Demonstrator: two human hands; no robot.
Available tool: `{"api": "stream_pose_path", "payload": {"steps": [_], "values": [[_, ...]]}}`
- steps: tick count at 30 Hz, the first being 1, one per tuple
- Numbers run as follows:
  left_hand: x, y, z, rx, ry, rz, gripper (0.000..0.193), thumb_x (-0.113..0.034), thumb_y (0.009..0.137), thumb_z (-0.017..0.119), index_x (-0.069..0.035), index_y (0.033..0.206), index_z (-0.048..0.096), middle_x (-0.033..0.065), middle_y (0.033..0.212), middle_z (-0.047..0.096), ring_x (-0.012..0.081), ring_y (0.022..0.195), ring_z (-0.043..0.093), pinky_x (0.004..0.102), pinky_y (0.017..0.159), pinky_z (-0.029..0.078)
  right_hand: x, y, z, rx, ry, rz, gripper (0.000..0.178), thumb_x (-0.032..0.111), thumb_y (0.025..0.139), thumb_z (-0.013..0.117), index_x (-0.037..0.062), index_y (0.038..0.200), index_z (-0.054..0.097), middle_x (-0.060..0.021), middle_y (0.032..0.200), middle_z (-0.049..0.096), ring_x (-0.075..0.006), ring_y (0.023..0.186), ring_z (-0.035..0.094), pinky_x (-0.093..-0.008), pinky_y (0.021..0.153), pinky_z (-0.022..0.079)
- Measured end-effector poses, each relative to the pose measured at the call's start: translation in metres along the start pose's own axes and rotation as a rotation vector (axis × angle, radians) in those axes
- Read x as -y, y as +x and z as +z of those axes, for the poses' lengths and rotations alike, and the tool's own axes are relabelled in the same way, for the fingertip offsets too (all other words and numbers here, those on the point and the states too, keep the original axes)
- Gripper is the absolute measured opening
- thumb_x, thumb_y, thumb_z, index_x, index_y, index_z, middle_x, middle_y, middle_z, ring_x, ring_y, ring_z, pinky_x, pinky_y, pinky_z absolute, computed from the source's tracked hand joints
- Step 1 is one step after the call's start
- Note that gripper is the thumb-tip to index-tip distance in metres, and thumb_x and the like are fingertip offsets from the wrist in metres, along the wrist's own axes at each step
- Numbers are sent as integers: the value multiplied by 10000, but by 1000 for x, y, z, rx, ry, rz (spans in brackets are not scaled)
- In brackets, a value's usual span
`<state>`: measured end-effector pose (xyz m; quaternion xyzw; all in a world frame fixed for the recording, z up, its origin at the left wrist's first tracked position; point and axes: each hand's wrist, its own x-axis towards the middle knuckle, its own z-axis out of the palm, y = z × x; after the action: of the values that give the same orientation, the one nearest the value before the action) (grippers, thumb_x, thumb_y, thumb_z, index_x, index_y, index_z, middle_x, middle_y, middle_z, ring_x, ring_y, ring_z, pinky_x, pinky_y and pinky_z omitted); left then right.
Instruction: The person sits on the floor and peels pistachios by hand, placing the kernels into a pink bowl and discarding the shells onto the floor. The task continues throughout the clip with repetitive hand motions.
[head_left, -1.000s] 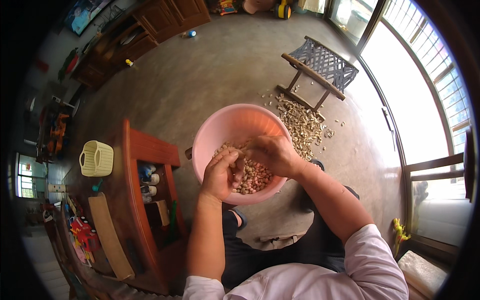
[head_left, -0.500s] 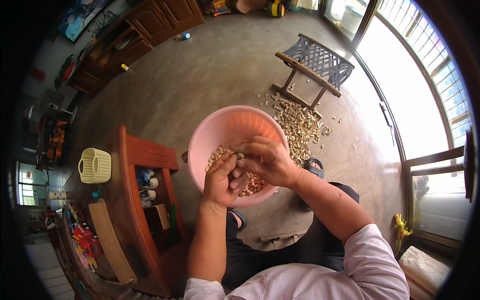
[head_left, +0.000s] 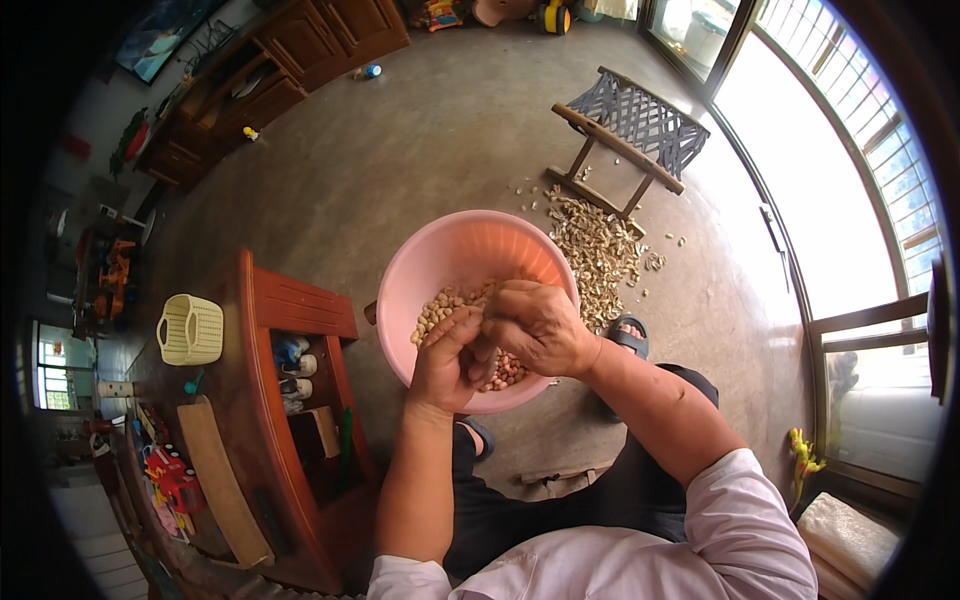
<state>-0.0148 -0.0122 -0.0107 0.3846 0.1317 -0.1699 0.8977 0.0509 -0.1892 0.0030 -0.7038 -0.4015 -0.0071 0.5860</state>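
Note:
Over a round pink basin (head_left: 400, 258), my left hand (head_left: 447, 352) and my right hand (head_left: 540, 325) meet with their fingertips pressed together. Both are closed around a peanut, which the fingers now almost wholly hide. Unshelled peanuts (head_left: 436, 312) lie in the basin on the far left of my hands. Reddish shelled kernels (head_left: 508, 372) gather at its near side, partly beneath my hands.
A heap of peanut shells (head_left: 592, 255) spreads over the floor right of the basin, beside a folding stool (head_left: 640, 120) with a woven seat. A wooden cabinet (head_left: 300, 300) stands close on the left, bearing a cream basket (head_left: 190, 330). My sandalled foot (head_left: 630, 335) is near the shells.
My right hand's fingers have curled in and bent down against the left fingertips, covering the peanut that showed between them before. The basin and the shell heap have stayed put.

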Motion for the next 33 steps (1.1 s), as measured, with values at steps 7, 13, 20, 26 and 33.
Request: {"api": "stream_pose_path", "payload": {"steps": [7, 13, 20, 26, 33], "values": [[0, 0, -7, 41, 82, -26, 216, -310, 978, 631, -99, 937, 606, 1, 656, 518, 99, 473, 444, 245, 410, 341, 0, -2, -1, 60, -111, -47, 97, 127, 849, 654, 42, 807, 637, -127, 756, 621, -347, 769, 639, -448, 702, 522], [-1, 1, -17, 75, -31, -123, 207, -289, 971, 631, -85, 995, 613, -13, 661, 494, 102, 455, 409, 244, 399, 341, 0, -9, -3, 61, -255, -43, 164, 196, 831, 712, 50, 852, 640, -115, 790, 603, -336, 757, 642, -444, 690, 518], [10, 8, -9, 113, -134, -127, 268, -357, 1002, 597, -118, 882, 581, -31, 617, 445, 104, 430, 392, 258, 388, 336, -5, -10, -9, 2, -303, -167, 166, 185, 832, 694, 71, 787, 582, -94, 745, 552, -307, 718, 634, -441, 668, 507], [13, 4, 0, 65, 76, 10, 377, -408, 977, 620, -51, 1098, 645, -6, 634, 508, 95, 457, 394, 251, 412, 320, -2, -11, 0, -17, -114, -79, 195, 167, 811, 683, 32, 796, 543, -162, 755, 575, -386, 717, 616, -487, 656, 504], [12, 3, -12, 181, 19, -74, 360, -374, 961, 614, -31, 1065, 641, -26, 584, 403, 88, 419, 347, 240, 388, 297, -2, -15, 0, 57, -110, -76, 193, 169, 813, 673, 27, 797, 543, -167, 778, 581, -390, 731, 612, -489, 665, 498]]}}
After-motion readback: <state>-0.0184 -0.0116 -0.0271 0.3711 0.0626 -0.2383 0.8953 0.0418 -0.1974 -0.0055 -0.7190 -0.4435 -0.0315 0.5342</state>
